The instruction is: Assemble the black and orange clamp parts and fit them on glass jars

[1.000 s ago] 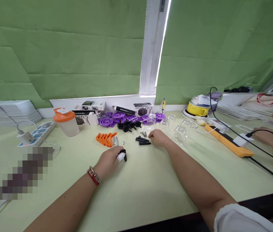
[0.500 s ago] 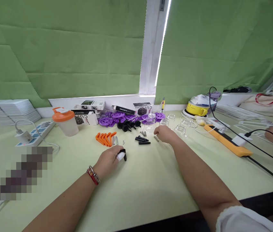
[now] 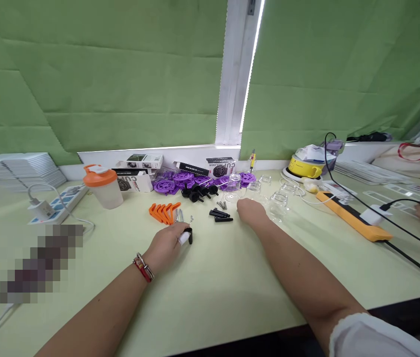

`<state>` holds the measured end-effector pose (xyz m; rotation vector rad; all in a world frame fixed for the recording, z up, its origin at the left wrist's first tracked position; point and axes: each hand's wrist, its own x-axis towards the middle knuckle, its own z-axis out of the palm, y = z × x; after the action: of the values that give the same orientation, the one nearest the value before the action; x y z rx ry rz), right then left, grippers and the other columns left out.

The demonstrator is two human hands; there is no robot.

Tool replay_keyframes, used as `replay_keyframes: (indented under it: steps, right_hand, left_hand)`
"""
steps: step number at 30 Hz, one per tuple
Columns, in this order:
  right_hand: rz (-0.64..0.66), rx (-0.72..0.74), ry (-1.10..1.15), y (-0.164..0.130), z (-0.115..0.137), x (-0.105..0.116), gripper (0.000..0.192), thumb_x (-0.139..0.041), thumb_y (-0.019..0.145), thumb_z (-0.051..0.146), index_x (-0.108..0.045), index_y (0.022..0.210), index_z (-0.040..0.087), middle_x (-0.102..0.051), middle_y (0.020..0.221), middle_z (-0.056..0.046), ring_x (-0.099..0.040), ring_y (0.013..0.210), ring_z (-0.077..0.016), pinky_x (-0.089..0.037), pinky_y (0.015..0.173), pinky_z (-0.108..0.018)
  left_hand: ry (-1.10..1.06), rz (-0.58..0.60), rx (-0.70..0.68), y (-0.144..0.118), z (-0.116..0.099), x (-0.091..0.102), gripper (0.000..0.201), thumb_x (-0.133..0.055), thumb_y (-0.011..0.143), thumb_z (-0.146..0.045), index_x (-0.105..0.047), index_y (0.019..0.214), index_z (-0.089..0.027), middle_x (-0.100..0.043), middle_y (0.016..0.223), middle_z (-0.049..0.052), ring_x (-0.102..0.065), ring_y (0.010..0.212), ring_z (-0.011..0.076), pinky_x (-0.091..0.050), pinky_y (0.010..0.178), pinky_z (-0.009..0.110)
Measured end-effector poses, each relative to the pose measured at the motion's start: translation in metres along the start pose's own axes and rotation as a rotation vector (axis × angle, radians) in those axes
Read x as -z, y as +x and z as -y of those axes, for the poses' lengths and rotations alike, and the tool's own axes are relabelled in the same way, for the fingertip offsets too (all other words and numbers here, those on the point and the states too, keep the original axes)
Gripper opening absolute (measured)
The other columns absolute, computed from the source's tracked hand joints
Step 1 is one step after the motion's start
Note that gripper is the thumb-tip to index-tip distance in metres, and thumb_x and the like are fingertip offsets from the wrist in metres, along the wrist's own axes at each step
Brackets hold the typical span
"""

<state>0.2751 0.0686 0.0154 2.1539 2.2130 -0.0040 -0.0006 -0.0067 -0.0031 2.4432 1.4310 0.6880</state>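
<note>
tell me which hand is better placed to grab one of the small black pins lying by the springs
Right. The right hand rests on the table just beside the black pins, fingers free as far as shows. The left hand sits nearer the person and already holds a small black part.

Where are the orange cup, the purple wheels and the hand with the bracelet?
Orange-lidded cup [image 3: 104, 188], head view, on its pale body.
Purple wheels [image 3: 165, 186], head view, on the leftmost wheel.
Left hand [image 3: 167, 244], head view, on its back.

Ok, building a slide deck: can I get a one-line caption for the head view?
Left hand grips a small black part while the right hand rests beside black pins on the table.
</note>
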Motion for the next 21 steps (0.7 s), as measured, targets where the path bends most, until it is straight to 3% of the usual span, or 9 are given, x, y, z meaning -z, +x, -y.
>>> replay_keyframes:
  steps: [5,8,12,15,21]
  right_hand:
    - [-0.068,0.007,-0.007,-0.005,0.004,0.012,0.02,-0.053,0.07,0.0,-0.064,0.081,0.012,-0.062,0.08,-0.013,-0.062,0.075,-0.023,-0.041,0.06,-0.027]
    - [-0.23,0.06,0.108,-0.011,0.011,0.023,0.014,-0.051,0.075,0.007,-0.064,0.077,0.013,-0.061,0.08,-0.011,-0.059,0.076,-0.021,-0.04,0.063,-0.027]
    - [-0.443,0.446,0.509,-0.029,0.033,0.03,0.02,-0.046,0.083,0.014,-0.066,0.087,0.017,-0.06,0.088,-0.007,-0.056,0.08,-0.0159,-0.042,0.071,-0.026]
    - [-0.458,0.713,0.729,-0.043,0.052,0.029,0.023,-0.044,0.087,0.017,-0.066,0.094,0.018,-0.059,0.093,-0.006,-0.056,0.082,-0.0138,-0.044,0.073,-0.025]
    - [-0.369,0.852,0.787,-0.05,0.071,0.021,0.024,-0.045,0.087,0.014,-0.067,0.096,0.021,-0.059,0.09,-0.005,-0.055,0.077,-0.0131,-0.044,0.069,-0.026]
  left_hand:
    - [0.025,0.017,0.009,0.0,-0.003,0.002,0.031,-0.037,0.082,-0.016,-0.059,0.103,-0.021,-0.066,0.101,0.006,-0.061,0.088,0.0221,-0.047,0.076,0.032]
    - [0.045,0.032,0.002,0.0,-0.004,0.002,0.031,-0.036,0.082,-0.015,-0.058,0.102,-0.021,-0.066,0.1,0.006,-0.061,0.087,0.0216,-0.046,0.074,0.032]
    - [0.069,0.028,-0.018,0.0,-0.003,0.001,0.027,-0.036,0.084,-0.017,-0.058,0.1,-0.021,-0.066,0.096,0.006,-0.061,0.085,0.0204,-0.045,0.072,0.03]
    - [0.073,0.02,-0.025,0.0,-0.004,0.001,0.026,-0.035,0.085,-0.018,-0.058,0.099,-0.021,-0.066,0.093,0.005,-0.06,0.082,0.0195,-0.044,0.07,0.029]
    - [0.079,0.012,-0.031,0.0,-0.006,0.001,0.026,-0.035,0.087,-0.021,-0.057,0.1,-0.021,-0.065,0.09,0.005,-0.06,0.079,0.0188,-0.043,0.067,0.028]
